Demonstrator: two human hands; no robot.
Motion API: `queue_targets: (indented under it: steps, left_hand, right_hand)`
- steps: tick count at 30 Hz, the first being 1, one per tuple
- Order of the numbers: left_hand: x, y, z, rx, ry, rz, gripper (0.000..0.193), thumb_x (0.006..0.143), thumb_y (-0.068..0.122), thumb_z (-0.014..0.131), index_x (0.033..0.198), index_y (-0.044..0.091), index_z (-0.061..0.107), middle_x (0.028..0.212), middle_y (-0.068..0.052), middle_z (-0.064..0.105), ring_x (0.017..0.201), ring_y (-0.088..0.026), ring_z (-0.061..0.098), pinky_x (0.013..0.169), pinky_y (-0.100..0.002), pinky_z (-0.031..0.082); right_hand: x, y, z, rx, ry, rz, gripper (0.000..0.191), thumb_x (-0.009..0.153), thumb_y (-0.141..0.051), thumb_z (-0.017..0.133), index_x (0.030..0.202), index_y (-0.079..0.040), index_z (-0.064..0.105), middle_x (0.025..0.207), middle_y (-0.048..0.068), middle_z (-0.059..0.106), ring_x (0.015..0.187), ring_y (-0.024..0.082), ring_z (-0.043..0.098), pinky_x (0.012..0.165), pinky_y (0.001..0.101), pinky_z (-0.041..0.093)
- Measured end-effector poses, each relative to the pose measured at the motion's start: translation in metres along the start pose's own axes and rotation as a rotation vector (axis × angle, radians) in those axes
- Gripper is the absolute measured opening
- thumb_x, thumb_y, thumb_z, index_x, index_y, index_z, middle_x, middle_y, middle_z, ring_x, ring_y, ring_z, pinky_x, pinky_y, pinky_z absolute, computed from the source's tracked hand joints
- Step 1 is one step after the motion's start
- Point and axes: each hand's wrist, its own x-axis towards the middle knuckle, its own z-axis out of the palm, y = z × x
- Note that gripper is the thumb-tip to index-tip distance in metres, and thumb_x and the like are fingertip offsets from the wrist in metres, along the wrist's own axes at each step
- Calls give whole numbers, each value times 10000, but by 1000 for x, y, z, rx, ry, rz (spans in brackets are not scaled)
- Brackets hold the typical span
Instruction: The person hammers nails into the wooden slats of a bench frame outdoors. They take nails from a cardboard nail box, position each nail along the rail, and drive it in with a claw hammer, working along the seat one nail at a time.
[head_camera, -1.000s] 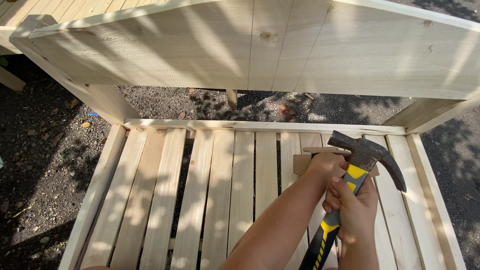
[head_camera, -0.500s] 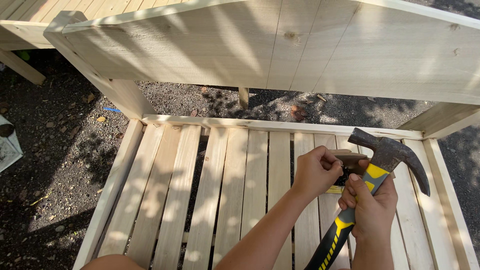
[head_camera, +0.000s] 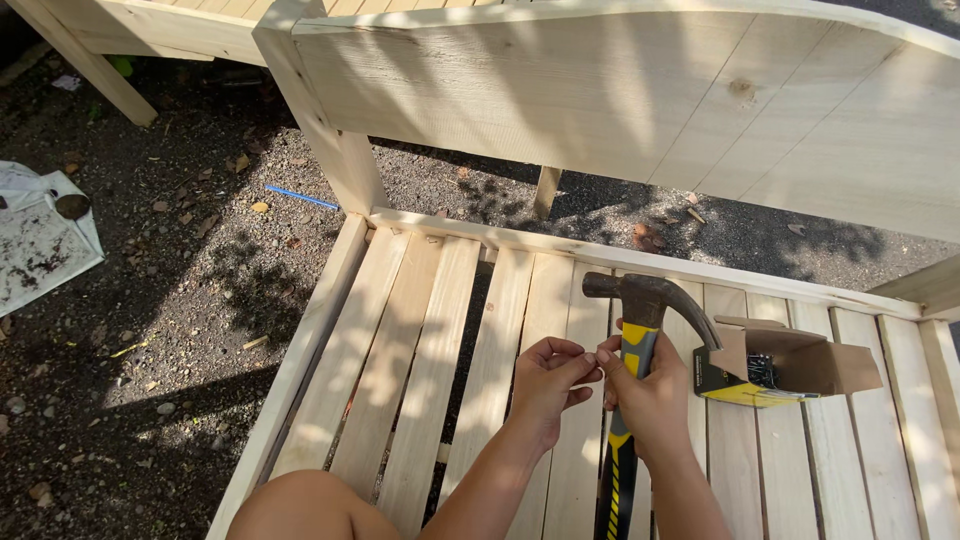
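Observation:
My right hand (head_camera: 650, 392) grips the yellow-and-black handle of a claw hammer (head_camera: 640, 300), head up, above the slatted seat (head_camera: 430, 370) of an unpainted wooden bench. My left hand (head_camera: 548, 377) is beside it, fingertips pinched together and touching the right hand's fingers; whether a nail sits between them is too small to tell. An open cardboard box of nails (head_camera: 775, 368) lies on the slats just right of the hammer.
The bench's tall plank backrest (head_camera: 620, 90) rises behind the seat. Dark gravel ground (head_camera: 180, 300) lies to the left, with a white sheet (head_camera: 40, 240) and a blue stick (head_camera: 300, 197). My knee (head_camera: 300, 510) shows at the bottom edge.
The view has swung right, so the bench sits further left. My hands have drawn away from the nail box toward the seat's middle, and the box is now uncovered.

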Motion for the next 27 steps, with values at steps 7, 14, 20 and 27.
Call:
queue_targets:
  steps: [7,14,20,27]
  left_hand:
    - [40,0,-111,556,-149,-70,415,929,7,419,1156,102,753,915,15,576,803,-98,565,771,-323,601]
    - [92,43,-233,787,697,712,138,952,58,580,1064,60,662,962,-94,680,874,-241,670,794,-387,537]
    - [96,67,-268,979,828,807,195,974,18,523,1113,85,641,1047,-137,633,966,-329,624,832,-447,510]
    - [113,58,-271,1405,879,508,442,832,19,624,1228,197,542,1133,-112,526,1121,-335,547,893,-459,487]
  right_hand:
    - [47,58,39,-406,92,175,346,959,-218,680,1233,-12,630,902,111,677,611,206,595,574,385,478]
    - [94,140,20,-1095,318,-124,566,833,-226,805,1345,-52,638,1087,196,677,1006,435,607,888,522,496]
    - [88,149,20,-1229,471,12,581,804,-241,823,1353,-145,661,1249,134,624,1160,430,526,927,580,419]
    - [83,123,138,-1010,47,-740,318,902,-223,718,1213,-163,690,1190,25,618,1116,294,565,1004,476,431]
